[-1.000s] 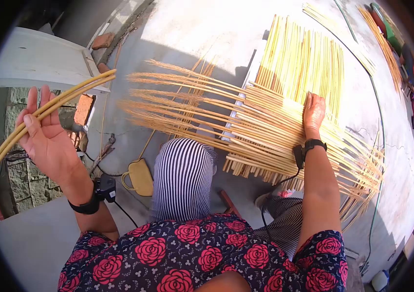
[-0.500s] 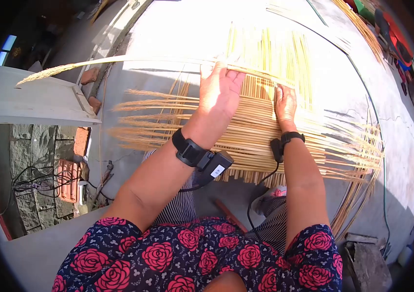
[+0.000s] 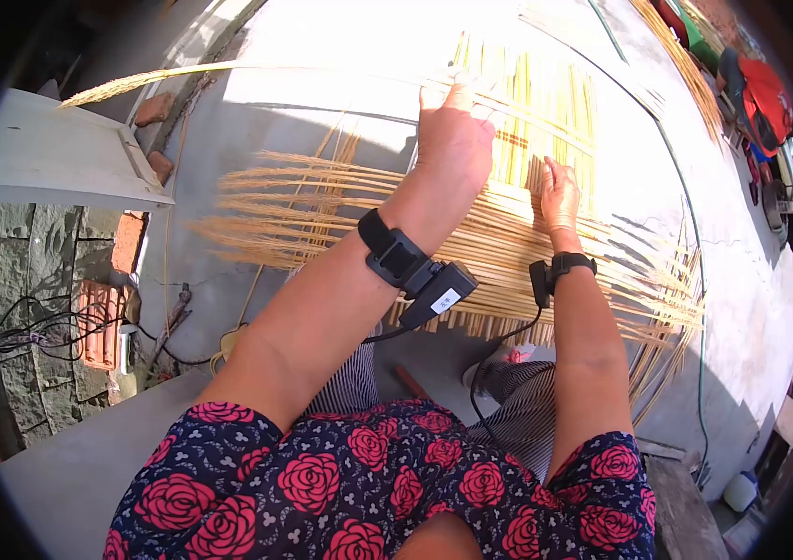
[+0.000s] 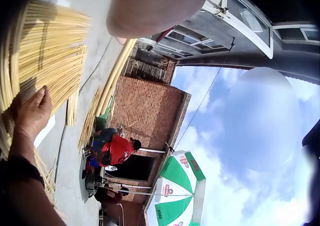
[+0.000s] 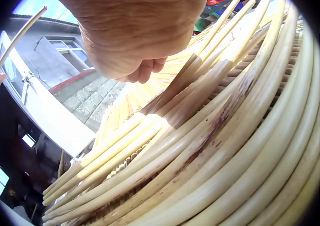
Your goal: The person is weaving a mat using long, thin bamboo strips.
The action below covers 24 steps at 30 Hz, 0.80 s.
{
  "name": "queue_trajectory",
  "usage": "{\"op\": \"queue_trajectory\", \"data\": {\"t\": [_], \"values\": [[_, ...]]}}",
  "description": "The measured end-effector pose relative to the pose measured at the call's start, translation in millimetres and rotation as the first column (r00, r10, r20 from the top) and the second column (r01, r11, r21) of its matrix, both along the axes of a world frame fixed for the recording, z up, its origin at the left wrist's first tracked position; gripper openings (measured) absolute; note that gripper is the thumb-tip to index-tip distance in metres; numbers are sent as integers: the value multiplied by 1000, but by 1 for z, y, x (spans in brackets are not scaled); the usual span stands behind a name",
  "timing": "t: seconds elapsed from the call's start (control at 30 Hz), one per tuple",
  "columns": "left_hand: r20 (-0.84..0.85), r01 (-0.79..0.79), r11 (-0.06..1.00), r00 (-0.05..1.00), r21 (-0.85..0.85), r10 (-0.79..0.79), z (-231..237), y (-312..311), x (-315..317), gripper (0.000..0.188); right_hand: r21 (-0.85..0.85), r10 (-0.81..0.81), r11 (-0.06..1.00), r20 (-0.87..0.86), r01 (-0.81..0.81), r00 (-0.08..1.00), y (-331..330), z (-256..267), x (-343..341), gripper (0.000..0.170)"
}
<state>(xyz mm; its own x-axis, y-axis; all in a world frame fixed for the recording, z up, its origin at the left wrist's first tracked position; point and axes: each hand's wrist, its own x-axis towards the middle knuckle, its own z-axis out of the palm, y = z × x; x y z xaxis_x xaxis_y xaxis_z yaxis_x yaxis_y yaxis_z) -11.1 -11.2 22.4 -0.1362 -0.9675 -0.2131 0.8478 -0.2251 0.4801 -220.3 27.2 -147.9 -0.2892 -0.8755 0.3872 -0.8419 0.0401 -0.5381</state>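
Pale ground all round. Brick building beyond, green-and-white umbrella near it, both in left wrist view. Stalk mat right in front of striped trousers: crosswise stalks with brushy ends out left and right, laid over lengthwise pale stalks running away from the body. Held stalks above the mat's far part, long, lying crosswise, at least two per left wrist view; tuft well out left past the mat. Left hand curled round held stalks, fingertips mostly hidden. Right hand at the mat, right of the left hand, fingers pointing forward; can't tell if pressing or pinching. Black wrist cameras strapped on both wrists
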Motion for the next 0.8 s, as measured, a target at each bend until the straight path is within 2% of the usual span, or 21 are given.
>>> {"op": "queue_trajectory", "data": {"t": [0.1,0.17,0.27,0.3,0.37,0.43,0.47,0.5,0.53,0.57,0.6,0.67,0.77,0.8], "values": [[-84,-21,1000,996,-4,20,-4,-1,-3,35,44,28,999,-36,-27,999,4,7,-3,21],[-100,-35,999,994,-16,33,-4,-2,-6,36,124,58,991,-36,-53,998,8,36,0,21],[-99,8,1000,995,-17,-9,-11,-7,-9,38,163,239,960,-59,-226,969,21,80,2,19],[-152,47,999,987,-4,-47,-28,-14,-14,39,207,243,952,-76,-223,967,29,102,8,19],[-197,89,996,977,12,-85,-27,-18,-16,41,283,251,936,-113,-211,961,53,143,27,19],[-179,106,994,979,35,-99,-16,-3,-18,42,192,230,948,128,-252,965,72,159,34,21],[-154,112,994,982,11,-109,-12,2,-19,39,242,74,956,345,-165,936,83,168,41,25],[-111,102,995,988,-8,-102,-8,7,-20,36,188,36,964,610,-189,792,92,175,49,25],[-66,93,995,993,-30,-95,-5,12,-21,34,127,9,972,820,-197,572,98,178,55,26],[-19,84,995,996,-50,-85,-3,17,-23,31,65,-7,980,955,-188,296,101,180,59,27],[-32,101,995,994,-27,-102,1,22,-25,28,1,20,989,990,-150,141,99,175,59,28],[-58,143,989,988,22,-142,6,34,-30,24,-41,41,999,996,8,-74,94,166,66,26],[-59,179,984,982,20,-178,4,48,-35,23,-89,147,979,930,181,-336,83,151,55,24],[-72,202,979,977,-9,-202,2,49,-37,23,-104,184,971,902,218,-391,83,153,54,24]]}}
